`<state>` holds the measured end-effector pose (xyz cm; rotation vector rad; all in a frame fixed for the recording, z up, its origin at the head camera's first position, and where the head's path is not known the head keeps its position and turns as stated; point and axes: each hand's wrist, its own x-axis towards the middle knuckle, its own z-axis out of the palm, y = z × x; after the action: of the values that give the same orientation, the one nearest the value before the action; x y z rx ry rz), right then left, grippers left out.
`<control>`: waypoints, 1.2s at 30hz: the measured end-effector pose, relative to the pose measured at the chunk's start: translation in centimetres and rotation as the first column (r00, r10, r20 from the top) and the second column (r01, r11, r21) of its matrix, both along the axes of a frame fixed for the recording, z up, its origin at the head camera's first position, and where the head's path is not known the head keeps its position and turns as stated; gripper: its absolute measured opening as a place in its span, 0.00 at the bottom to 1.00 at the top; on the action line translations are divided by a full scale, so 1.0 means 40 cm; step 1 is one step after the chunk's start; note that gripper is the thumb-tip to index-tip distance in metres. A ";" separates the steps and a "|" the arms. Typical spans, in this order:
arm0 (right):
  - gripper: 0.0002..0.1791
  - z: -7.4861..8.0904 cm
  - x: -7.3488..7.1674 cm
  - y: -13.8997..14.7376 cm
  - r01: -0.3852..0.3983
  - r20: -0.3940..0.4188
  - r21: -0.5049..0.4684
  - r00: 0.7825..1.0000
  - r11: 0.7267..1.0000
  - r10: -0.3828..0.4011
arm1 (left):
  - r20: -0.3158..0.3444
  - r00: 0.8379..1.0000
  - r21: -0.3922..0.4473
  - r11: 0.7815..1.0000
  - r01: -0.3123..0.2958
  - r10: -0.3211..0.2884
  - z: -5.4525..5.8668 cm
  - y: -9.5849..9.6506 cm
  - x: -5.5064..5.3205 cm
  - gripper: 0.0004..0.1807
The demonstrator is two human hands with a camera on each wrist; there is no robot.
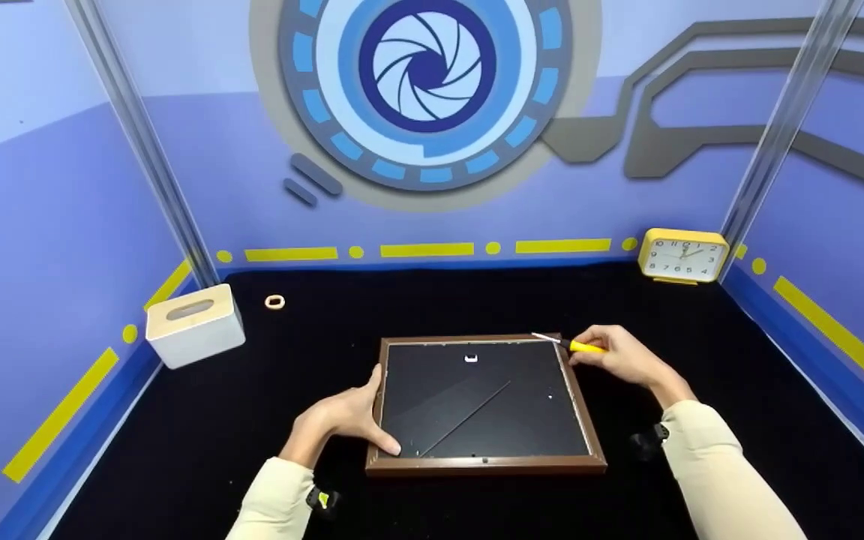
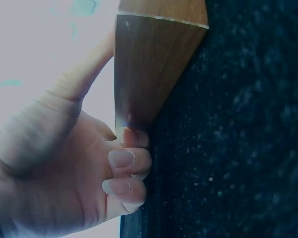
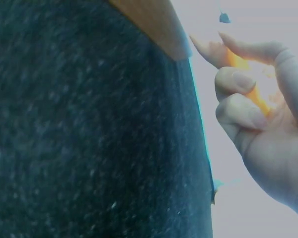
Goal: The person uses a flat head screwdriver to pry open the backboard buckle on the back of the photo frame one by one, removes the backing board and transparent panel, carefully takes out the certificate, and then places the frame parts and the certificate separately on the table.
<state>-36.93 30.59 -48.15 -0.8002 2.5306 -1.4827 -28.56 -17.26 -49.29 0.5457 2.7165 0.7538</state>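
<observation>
A brown-edged picture frame (image 1: 486,463) lies flat with its black backing (image 1: 439,397) facing up. My left hand (image 1: 346,414) grips its left side, thumb over the lower left corner. In the left wrist view, curled fingertips (image 2: 121,158) are right at the brown side. My right hand (image 1: 622,355) holds a screwdriver (image 1: 588,347) by its yellow handle, also visible between the fingers in the right wrist view. The metal shaft points left across the frame's far right corner. A small white-edged fitting (image 1: 471,358) sits near the backing's far edge.
Black cloth (image 1: 312,322) covers the table. A tissue box (image 1: 196,326) stands at the back left, with a small pale ring (image 1: 274,301) beside it. A yellow clock (image 1: 683,256) stands at the back right, by the blue-purple walls.
</observation>
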 end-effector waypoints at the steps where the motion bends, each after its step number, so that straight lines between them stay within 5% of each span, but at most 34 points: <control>1: 0.15 0.011 0.008 -0.009 -0.001 -0.032 0.003 0.999 1.000 0.001 | -0.001 1.000 -0.006 1.000 0.000 0.000 -0.001 -0.001 -0.001 0.82; 7: 0.16 0.020 0.007 -0.054 0.005 -0.128 0.017 0.992 1.000 -0.002 | 0.008 1.000 0.001 1.000 0.008 -0.008 -0.003 -0.002 0.000 0.82; 16: 0.19 0.040 0.003 -0.145 0.005 -0.112 0.079 0.994 0.997 0.004 | 0.015 1.000 0.000 1.000 0.010 -0.010 -0.003 -0.003 0.000 0.81; 28: 0.16 0.029 0.021 -0.282 -0.124 -0.116 0.105 0.984 0.987 0.136 | 0.010 1.000 -0.003 1.000 0.013 -0.013 -0.001 -0.003 0.000 0.81; 36: 0.13 0.028 0.023 -0.363 -0.113 -0.181 0.166 0.973 0.980 0.143 | 0.009 1.000 0.008 1.000 0.011 -0.012 -0.004 -0.007 -0.001 0.81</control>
<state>-36.00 16.06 -47.04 -1.1066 2.6297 -1.2063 -28.59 -17.55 -49.45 0.5578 2.7006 0.7631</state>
